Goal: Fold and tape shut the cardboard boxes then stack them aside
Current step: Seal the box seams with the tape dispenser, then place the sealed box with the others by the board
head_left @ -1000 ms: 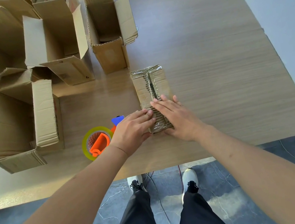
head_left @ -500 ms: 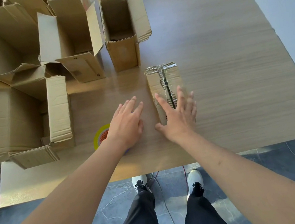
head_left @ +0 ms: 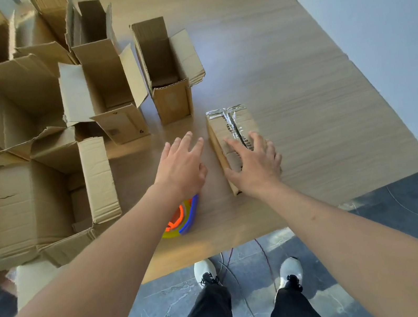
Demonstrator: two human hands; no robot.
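Lifted off the taped box [head_left: 228, 133] since a second ago, left hand [head_left: 180, 167] spread with open grip above the wood-grain counter [head_left: 301, 87], right hand [head_left: 255, 163] flat with loose open grip on the box's near end. Pale wall, grey tiled floor. Long axis running away, taped seam up; open empty boxes [head_left: 108, 92] left; tape dispenser [head_left: 182, 218] under the left wrist.

A light wooden table [head_left: 284, 68] carries everything. A small taped box [head_left: 228, 133] lies flat near the front edge, with a narrow open box [head_left: 167, 82] standing just behind it and a cluster of larger open boxes [head_left: 36, 159] crowding the left side. A yellow tape dispenser [head_left: 182, 218] with orange and blue parts lies near the front edge, left of the taped box.
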